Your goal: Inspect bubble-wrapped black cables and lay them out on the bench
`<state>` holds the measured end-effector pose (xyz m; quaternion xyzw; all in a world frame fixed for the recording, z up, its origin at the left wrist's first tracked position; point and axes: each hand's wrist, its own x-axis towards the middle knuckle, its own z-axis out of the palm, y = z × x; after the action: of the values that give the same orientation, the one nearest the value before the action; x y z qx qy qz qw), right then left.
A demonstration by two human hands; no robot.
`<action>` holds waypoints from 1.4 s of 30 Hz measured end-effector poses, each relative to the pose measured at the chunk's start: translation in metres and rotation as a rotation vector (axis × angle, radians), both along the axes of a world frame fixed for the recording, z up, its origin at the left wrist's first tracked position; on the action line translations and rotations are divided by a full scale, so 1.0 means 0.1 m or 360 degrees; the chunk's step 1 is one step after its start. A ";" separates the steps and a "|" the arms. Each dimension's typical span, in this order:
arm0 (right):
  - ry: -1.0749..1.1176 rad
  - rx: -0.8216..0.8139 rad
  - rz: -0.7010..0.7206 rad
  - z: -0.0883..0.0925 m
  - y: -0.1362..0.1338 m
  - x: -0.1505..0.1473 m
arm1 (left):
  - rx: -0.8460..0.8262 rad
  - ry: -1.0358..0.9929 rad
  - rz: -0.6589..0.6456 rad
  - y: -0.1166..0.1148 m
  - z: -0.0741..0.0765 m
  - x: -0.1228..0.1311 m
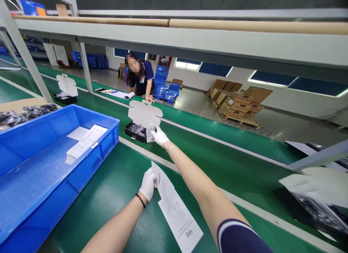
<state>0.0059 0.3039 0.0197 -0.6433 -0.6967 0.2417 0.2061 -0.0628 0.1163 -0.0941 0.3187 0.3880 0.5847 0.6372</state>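
From the head camera, the right hand (160,137), in a white glove, is pinched narrow on a crinkled clear plastic bag (149,134) at the right end of an open black rectangular box (137,136) with a raised white-lined lid (145,114). Whether the bag sits inside the rim or just in front of it, I cannot tell. Good handling here would mean keeping the plastic clear of the box's edge, lowering it flat beside the wrapped contents, and letting go gently. The left hand (148,184), gloved too, closes on the upper left edge of some white printed paper sheets (181,220) above the green tabletop (108,198); a light grip should avoid creases.

The sheets' long axis slants from upper left, near the fingers, to lower right, the logo end nearest the wearer. The box's long side runs left to right, its right end nearer; its lid stands at the far side.
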 end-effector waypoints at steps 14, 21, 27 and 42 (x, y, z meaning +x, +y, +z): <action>-0.0727 0.0110 -0.0115 -0.45 0.42 -0.45 | -0.0045 0.0042 -0.0008 -0.05 0.04 0.01; -0.0707 0.0047 0.0054 -0.49 0.17 -0.28 | -0.0029 0.0131 -0.0010 -0.02 -0.03 -0.01; -0.0392 0.0071 0.0361 0.03 -0.13 0.38 | -0.0001 0.0554 0.0429 0.03 0.00 -0.11; -0.0683 0.0459 -0.0210 0.47 0.07 0.94 | 0.0071 0.0452 0.0293 0.03 -0.19 -0.06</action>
<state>0.0999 0.3109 0.0663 -0.6879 -0.7081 -0.0161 0.1585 -0.0689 0.1197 -0.1130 0.3754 0.4886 0.5981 0.5125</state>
